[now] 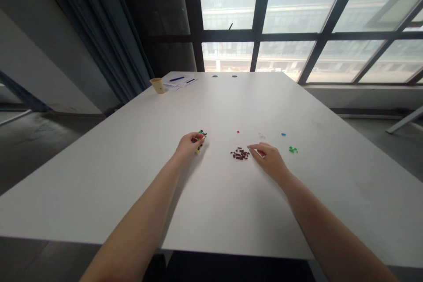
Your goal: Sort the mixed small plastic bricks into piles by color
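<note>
My left hand (188, 144) is closed around a small multicoloured toy-brick build (199, 147), with red, green, blue and yellow bits showing past the fingers. The fingers hide much of its shape. My right hand (269, 156) reaches to the right edge of a pile of tiny dark brown bricks (240, 154). Its thumb and forefinger are drawn together at the tips; whatever is between them is too small to make out. Beyond that hand lie a few pale pink pieces (261, 135). Several green bricks (292, 150) are to its right.
A single red brick (238, 131) and a blue brick (283, 134) lie farther back on the white table (211, 211). At the far left corner a paper cup (157, 86) stands beside papers (181, 82) with a blue pen (177, 79) on them.
</note>
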Demonstrator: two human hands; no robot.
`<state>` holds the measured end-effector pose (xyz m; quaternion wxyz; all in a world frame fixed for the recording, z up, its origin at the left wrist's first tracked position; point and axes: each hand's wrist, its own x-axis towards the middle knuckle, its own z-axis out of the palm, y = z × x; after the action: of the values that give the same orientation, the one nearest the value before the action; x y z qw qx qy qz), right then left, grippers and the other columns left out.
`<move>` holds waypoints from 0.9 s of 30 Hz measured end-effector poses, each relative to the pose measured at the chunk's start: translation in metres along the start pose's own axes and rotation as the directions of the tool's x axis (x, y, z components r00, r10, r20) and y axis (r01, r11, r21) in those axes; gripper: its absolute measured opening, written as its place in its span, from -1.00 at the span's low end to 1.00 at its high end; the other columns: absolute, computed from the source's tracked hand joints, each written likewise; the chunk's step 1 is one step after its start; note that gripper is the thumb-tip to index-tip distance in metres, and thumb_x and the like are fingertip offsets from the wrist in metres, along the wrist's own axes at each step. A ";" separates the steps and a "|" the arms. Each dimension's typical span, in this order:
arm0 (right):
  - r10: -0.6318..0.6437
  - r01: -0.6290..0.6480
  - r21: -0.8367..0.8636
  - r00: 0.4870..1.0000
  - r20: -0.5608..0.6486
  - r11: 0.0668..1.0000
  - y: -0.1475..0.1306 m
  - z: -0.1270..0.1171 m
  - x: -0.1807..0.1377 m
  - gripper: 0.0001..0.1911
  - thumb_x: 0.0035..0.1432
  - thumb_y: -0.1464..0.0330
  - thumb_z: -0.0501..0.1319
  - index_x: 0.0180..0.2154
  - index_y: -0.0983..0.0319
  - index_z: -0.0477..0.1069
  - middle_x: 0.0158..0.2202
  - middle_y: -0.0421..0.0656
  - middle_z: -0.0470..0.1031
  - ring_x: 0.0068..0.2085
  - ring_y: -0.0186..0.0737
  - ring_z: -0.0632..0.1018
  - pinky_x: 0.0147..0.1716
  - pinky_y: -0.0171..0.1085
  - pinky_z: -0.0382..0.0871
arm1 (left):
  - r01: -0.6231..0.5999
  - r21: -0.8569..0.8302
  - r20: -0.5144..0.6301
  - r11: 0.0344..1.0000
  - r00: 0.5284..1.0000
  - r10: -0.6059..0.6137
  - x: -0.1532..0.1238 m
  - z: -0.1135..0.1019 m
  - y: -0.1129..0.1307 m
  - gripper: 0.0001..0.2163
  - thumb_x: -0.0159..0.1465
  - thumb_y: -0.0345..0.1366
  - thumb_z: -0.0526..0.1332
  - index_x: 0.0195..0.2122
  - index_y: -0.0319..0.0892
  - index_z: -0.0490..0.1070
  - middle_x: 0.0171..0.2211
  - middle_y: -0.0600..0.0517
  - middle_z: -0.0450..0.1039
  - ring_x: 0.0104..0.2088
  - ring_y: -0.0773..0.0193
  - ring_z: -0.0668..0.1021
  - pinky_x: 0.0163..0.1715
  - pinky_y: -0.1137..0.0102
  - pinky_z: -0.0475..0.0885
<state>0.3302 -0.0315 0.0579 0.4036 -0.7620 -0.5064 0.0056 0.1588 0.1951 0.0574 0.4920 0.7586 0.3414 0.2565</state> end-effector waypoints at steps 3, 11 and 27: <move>-0.036 0.036 0.008 0.999 0.006 0.999 -0.007 0.000 -0.002 -0.74 0.13 0.31 0.08 -0.28 0.23 0.51 -0.59 -0.23 0.27 -0.52 -0.35 0.30 -0.47 -0.33 0.18 | 0.161 -0.315 0.242 0.935 0.967 -0.085 -0.019 0.014 0.023 -0.73 -0.11 -0.19 0.35 -0.42 -0.20 0.39 -0.41 0.05 0.37 -0.45 0.39 0.36 -0.50 0.51 0.21; -0.317 0.313 0.107 0.948 0.018 0.944 -0.027 -0.001 -0.007 -0.63 0.00 0.26 0.24 -0.09 0.15 0.40 -0.46 -0.20 0.35 -0.39 -0.29 0.35 -0.34 -0.26 0.25 | 0.454 -0.531 0.656 0.715 0.755 0.007 -0.057 0.052 0.044 -0.69 -0.09 -0.19 0.39 -0.34 -0.16 0.40 -0.48 0.11 0.28 -0.47 0.48 0.33 -0.46 0.53 0.19; -0.221 0.217 0.071 0.974 0.046 0.974 -0.022 0.001 -0.003 -0.76 0.01 0.31 0.22 -0.22 0.19 0.47 -0.48 -0.21 0.35 -0.41 -0.31 0.37 -0.36 -0.30 0.26 | 0.450 -0.419 0.673 0.788 0.737 -0.063 -0.053 0.062 0.030 -0.62 -0.05 -0.15 0.36 -0.21 -0.11 0.35 -0.34 0.07 0.41 -0.42 0.44 0.39 -0.42 0.51 0.20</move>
<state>0.3116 -0.0298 0.0699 0.4131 -0.6874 -0.5974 -0.0019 0.1781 0.1101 0.0581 0.8072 0.5640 0.1740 0.0029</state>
